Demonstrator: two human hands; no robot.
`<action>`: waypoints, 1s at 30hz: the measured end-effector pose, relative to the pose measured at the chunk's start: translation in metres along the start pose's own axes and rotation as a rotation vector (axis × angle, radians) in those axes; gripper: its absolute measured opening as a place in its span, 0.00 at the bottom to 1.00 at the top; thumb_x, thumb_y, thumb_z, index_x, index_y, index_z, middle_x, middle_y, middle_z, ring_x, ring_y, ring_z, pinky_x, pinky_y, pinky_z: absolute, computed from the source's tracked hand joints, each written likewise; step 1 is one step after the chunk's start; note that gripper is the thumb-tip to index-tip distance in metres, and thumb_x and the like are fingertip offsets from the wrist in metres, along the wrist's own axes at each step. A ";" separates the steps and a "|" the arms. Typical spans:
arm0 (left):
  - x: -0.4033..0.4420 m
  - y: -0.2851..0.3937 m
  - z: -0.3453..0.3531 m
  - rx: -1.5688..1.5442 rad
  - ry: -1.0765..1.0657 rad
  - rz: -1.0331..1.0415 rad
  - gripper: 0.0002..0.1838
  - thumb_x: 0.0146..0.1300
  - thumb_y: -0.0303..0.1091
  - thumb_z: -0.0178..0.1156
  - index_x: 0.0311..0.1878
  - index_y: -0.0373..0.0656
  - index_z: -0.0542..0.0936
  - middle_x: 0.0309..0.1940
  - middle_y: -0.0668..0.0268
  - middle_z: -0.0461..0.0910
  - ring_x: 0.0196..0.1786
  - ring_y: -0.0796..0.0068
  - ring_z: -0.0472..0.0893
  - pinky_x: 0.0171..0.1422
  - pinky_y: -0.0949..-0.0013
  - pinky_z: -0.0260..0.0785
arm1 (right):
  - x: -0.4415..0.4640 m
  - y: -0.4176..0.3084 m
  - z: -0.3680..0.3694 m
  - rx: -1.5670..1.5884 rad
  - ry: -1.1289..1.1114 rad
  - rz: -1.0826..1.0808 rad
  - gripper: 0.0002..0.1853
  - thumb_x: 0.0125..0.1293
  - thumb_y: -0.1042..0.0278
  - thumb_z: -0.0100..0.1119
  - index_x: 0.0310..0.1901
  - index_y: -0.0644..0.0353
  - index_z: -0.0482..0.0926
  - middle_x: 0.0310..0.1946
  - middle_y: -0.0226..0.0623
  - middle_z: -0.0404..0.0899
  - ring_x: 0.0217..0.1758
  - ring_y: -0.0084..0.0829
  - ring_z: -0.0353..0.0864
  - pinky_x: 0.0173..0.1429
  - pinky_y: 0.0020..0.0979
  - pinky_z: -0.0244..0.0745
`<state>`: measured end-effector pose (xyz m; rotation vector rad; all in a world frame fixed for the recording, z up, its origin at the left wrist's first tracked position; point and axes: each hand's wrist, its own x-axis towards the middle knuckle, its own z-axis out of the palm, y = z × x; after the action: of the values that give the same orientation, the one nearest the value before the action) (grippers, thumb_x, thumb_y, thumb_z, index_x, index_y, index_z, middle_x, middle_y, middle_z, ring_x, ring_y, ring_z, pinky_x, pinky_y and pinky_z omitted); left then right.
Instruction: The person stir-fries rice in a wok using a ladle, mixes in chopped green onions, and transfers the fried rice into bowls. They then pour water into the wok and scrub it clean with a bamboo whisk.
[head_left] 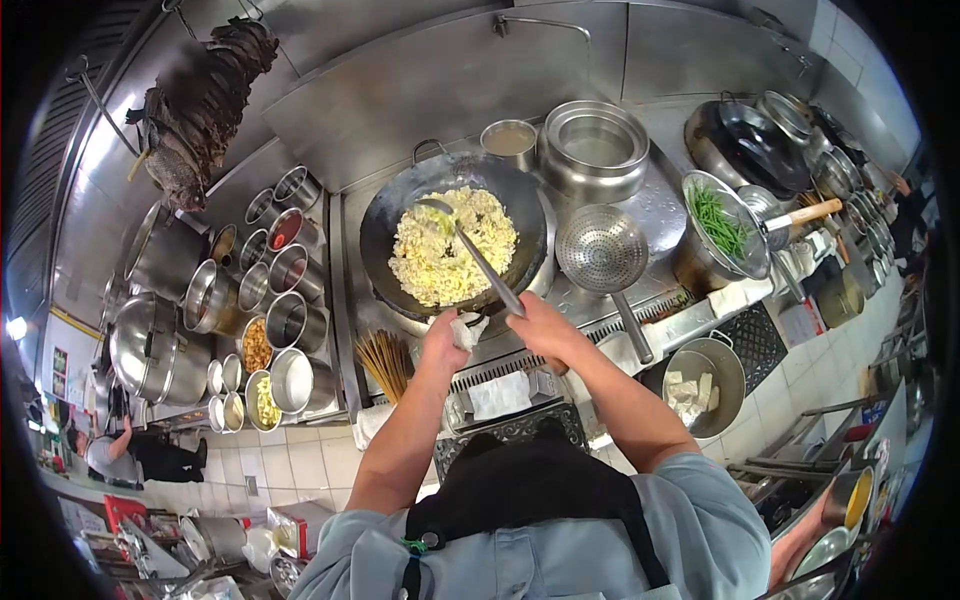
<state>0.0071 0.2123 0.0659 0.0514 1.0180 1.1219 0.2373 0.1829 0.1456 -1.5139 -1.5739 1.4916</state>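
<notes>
A black wok (376,235) sits on the stove in front of me, holding a wide heap of yellow and white fried rice (430,265). My left hand (446,340) is closed on a folded white cloth (468,331) at the wok's near rim; whatever lies under the cloth is hidden. My right hand (545,328) wraps round the handle of a long metal ladle (488,268). The ladle's bowl rests in the upper part of the rice.
A perforated strainer (601,250) and a large steel pot (596,150) stand right of the wok. Farther right is a bowl of green vegetables (718,222). Several seasoning tins (292,322) and a bamboo brush (384,362) lie left. A pot (735,400) stands low right. Another person (125,455) is far left.
</notes>
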 end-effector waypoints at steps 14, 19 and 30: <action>-0.071 -0.060 -0.026 0.005 0.015 0.364 0.10 0.63 0.24 0.54 0.47 0.37 0.77 0.37 0.57 0.83 0.38 0.54 0.86 0.45 0.46 0.84 | -0.136 0.044 -0.003 -0.132 0.193 -0.164 0.21 0.81 0.52 0.53 0.56 0.64 0.76 0.29 0.47 0.80 0.32 0.46 0.81 0.41 0.43 0.76; -0.113 -0.114 -0.060 0.162 0.027 0.507 0.17 0.60 0.22 0.56 0.53 0.33 0.76 0.42 0.60 0.81 0.40 0.65 0.82 0.47 0.60 0.76 | -0.267 0.023 0.004 0.046 0.027 0.159 0.21 0.83 0.54 0.49 0.69 0.54 0.75 0.26 0.29 0.75 0.27 0.21 0.73 0.35 0.28 0.72; -0.160 -0.158 -0.088 0.301 0.078 0.483 0.20 0.64 0.28 0.58 0.56 0.31 0.66 0.44 0.57 0.77 0.43 0.68 0.78 0.49 0.63 0.73 | -0.284 0.086 0.025 -0.625 0.183 -0.045 0.29 0.82 0.58 0.48 0.81 0.44 0.60 0.45 0.67 0.83 0.51 0.68 0.82 0.54 0.61 0.75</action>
<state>0.0499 -0.0239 0.0395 0.5215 1.2771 1.4024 0.3215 -0.1025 0.1524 -1.8558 -2.0506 0.8310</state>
